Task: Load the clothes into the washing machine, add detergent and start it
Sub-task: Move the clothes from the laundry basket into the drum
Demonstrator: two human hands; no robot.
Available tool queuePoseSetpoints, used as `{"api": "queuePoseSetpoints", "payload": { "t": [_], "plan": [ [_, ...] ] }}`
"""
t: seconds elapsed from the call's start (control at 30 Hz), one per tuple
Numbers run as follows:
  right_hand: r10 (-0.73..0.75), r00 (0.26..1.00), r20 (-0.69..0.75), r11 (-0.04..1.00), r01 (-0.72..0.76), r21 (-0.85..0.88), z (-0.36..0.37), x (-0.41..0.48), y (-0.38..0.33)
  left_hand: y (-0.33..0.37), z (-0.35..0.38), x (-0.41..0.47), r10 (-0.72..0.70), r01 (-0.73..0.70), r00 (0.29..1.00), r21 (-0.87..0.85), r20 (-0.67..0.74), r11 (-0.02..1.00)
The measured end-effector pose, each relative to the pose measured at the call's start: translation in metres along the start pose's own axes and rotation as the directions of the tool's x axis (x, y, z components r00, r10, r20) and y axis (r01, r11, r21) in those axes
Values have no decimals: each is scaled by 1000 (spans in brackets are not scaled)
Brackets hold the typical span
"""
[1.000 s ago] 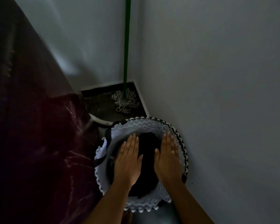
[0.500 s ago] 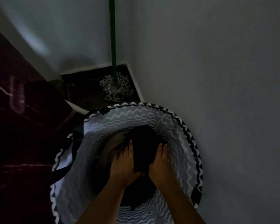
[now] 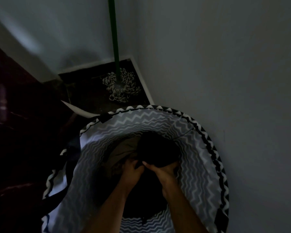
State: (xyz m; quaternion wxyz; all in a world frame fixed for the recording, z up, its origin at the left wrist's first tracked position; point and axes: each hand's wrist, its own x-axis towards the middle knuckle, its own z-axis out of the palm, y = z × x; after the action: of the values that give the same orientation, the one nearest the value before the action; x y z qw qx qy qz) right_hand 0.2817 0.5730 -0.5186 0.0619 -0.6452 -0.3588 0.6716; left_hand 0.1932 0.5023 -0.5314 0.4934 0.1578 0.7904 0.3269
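A round laundry basket (image 3: 207,165) with grey zigzag lining and a black-and-white rim stands against the right wall. Inside lies a heap of dark clothes (image 3: 158,150), with a greyish garment (image 3: 123,150) on its left. Both my hands reach down into the basket. My left hand (image 3: 133,172) and my right hand (image 3: 163,170) are side by side, fingers curled into the black fabric. The washing machine and detergent are out of view. The room is dim.
A mop (image 3: 121,84) with a green handle leans in the corner behind the basket, its striped head on the dark floor. A dark reddish surface (image 3: 15,140) fills the left side. Pale walls close in behind and on the right.
My hands went from lying flat and apart over the clothes to pushing down into the basket and closing together on the black fabric. The view has moved closer to the basket.
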Motion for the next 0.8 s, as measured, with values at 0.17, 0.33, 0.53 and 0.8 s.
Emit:
{"api": "queuePoseSetpoints", "payload": {
  "t": [0.17,0.33,0.53,0.8],
  "plan": [
    [-152,988,39,975,157,-155,-15,-10,-11,15,-2,-15,13,-1,976,-54,216,999],
    [-308,951,-16,772,240,-588,-30,-36,-25,36,-13,-27,240,-267,963,319,121,909],
    [-508,843,179,309,372,-876,-25,-90,-41,83,-26,-42,409,-555,821,724,399,409],
    [-564,825,41,782,550,-295,-25,-110,-43,85,-47,-49,302,-318,948,262,100,911]
  ]
}}
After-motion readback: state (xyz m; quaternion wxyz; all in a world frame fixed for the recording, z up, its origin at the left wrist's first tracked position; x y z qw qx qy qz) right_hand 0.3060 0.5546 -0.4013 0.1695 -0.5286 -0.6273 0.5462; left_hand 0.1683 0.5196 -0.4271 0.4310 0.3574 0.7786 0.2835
